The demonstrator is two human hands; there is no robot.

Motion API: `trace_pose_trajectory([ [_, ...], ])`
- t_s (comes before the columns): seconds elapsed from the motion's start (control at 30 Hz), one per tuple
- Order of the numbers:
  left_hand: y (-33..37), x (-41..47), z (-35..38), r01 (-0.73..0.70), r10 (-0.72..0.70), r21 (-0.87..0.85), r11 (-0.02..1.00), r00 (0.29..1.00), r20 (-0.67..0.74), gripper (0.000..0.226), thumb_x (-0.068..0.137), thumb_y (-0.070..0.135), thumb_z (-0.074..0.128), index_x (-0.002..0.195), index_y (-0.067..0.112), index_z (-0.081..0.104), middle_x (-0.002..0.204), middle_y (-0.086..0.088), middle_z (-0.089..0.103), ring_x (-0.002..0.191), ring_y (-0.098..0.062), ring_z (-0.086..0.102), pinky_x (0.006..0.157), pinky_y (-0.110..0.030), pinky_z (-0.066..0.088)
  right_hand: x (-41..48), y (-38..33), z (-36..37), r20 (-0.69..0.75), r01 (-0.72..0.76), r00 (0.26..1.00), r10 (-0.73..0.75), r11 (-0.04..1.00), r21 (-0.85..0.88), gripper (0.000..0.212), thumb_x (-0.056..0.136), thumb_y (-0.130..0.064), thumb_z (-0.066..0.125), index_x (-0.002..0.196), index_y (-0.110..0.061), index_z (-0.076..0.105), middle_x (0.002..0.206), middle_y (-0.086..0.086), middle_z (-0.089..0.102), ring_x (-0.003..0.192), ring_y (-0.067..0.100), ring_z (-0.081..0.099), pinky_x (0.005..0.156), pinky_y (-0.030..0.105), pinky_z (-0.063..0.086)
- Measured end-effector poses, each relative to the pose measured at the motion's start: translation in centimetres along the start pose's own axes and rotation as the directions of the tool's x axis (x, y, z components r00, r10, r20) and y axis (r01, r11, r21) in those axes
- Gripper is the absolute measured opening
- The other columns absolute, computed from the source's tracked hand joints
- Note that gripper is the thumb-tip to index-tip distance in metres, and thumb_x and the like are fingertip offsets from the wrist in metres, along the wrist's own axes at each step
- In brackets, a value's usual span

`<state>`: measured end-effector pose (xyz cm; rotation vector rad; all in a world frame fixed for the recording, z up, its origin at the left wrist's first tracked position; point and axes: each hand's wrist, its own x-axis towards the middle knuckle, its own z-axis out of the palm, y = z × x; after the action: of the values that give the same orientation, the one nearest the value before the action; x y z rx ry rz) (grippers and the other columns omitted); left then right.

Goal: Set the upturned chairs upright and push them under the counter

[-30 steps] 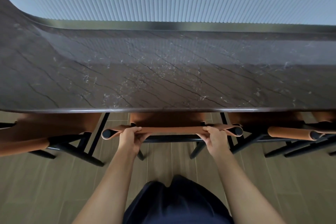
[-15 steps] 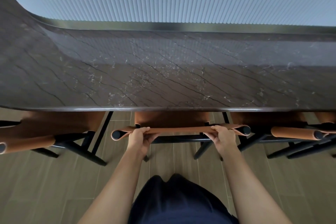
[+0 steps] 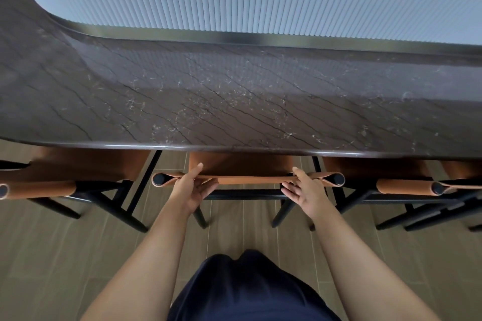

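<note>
Head view shows the middle chair (image 3: 240, 164) upright, seat beneath the counter (image 3: 234, 101), left hand (image 3: 191, 187) and right hand (image 3: 303, 190) splayed loosely against its backrest, neighbouring chairs (image 3: 375, 168) seemingly tucked beneath the counter too, so little remains
</note>
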<state>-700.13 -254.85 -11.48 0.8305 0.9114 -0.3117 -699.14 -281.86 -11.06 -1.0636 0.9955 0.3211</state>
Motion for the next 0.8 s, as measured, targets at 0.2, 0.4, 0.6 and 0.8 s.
trace_pose_trajectory([
  [0.2, -1.3, -1.6, -0.1, -0.075, 0.074, -0.107, 0.991, 0.997, -0.010, 0.055, 0.093, 0.034, 0.062, 0.133, 0.002, 0.044, 0.122, -0.022, 0.057, 0.105, -0.035, 0.063, 0.086, -0.047, 0.054, -1.2, -0.6, -2.1, 0.115, -0.003, 0.993, 0.006, 1.000, -0.027, 0.020, 0.098, -0.025, 0.056, 0.115, -0.016, 0.051, 0.129, 0.020, 0.056, 0.109, 0.033, 0.062, 0.085, 0.046, 0.055],
  [0.4, -2.9, -4.4, 0.2, -0.205, 0.201, -0.140, 0.969, 0.979, -0.040, 0.036, 0.097, 0.032, 0.054, 0.122, 0.005, 0.052, 0.129, -0.019, 0.059, 0.110, -0.032, 0.063, 0.089, -0.044, 0.054, -2.3, -0.6, -3.0, 0.198, 0.044, 0.980, -0.023, 0.994, -0.104, 0.037, 0.100, -0.028, 0.053, 0.134, -0.016, 0.047, 0.126, 0.016, 0.060, 0.113, 0.029, 0.062, 0.086, 0.043, 0.055],
  [0.6, -3.9, -7.7, -1.2, -0.331, 0.327, -0.118, 0.936, 0.943, -0.052, 0.035, 0.099, 0.023, 0.050, 0.126, 0.001, 0.055, 0.122, -0.015, 0.065, 0.108, -0.029, 0.065, 0.087, -0.040, 0.055, -3.7, 1.1, -3.0, 0.249, 0.107, 0.967, -0.050, 0.969, -0.221, 0.036, 0.099, -0.029, 0.054, 0.130, -0.011, 0.054, 0.116, 0.010, 0.068, 0.102, 0.024, 0.068, 0.077, 0.036, 0.058],
  [0.8, -3.3, -11.0, -5.8, -0.507, 0.505, 0.002, 0.862, 0.859, -0.082, 0.022, 0.098, 0.017, 0.052, 0.117, 0.015, 0.063, 0.107, -0.006, 0.073, 0.102, -0.022, 0.069, 0.085, -0.037, 0.055, -7.7, 4.1, -0.5, 0.368, 0.299, 0.914, -0.170, 0.896, -0.329, 0.027, 0.094, -0.033, 0.061, 0.119, -0.024, 0.066, 0.113, 0.002, 0.070, 0.102, 0.017, 0.069, 0.075, 0.029, 0.057],
])
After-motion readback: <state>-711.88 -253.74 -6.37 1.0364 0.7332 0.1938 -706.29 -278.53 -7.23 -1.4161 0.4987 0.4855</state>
